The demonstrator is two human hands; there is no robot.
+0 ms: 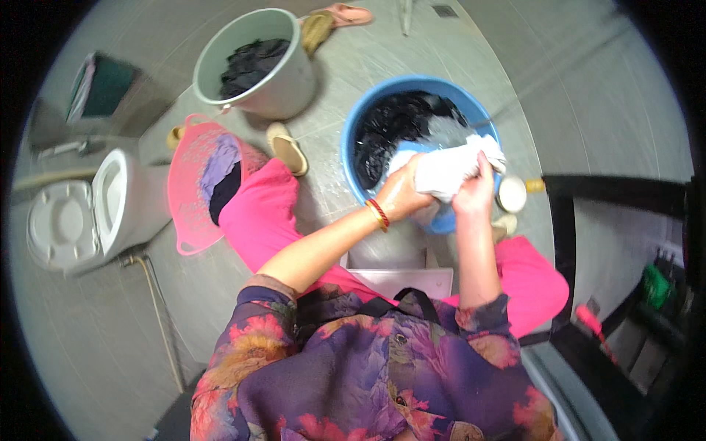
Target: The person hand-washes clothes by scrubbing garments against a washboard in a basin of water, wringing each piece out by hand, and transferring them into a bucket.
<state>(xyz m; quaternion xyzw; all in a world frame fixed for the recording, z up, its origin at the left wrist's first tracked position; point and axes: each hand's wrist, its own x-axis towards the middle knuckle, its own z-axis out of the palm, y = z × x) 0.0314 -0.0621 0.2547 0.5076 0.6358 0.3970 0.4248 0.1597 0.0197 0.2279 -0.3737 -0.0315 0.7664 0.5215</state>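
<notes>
- Well off to the left of the tub, there's the toilet (62, 239), white against the grey tiles.
- Beyond the tub and to its left, the bucket (290, 95), pale green, dark clothes (254, 66) heaped inside.
- And here's the tub (419, 82) itself, blue, with black laundry (386, 132) and water in it.
- Left of the tub, the basket (191, 169), pink, with a purple cloth (220, 162) in it.
- Right over the tub's near side, the white cloth (445, 169), bunched up between two hands!
- On the tub's near side, the left hand (404, 192) clamps the cloth's left end; the right hand (474, 192) grips its right end, fingers closed on it.
- Just right of the tub, a round white cup (512, 194).
- Near side of the tub again: a red-and-gold bracelet (379, 214) circles the left wrist.
</notes>
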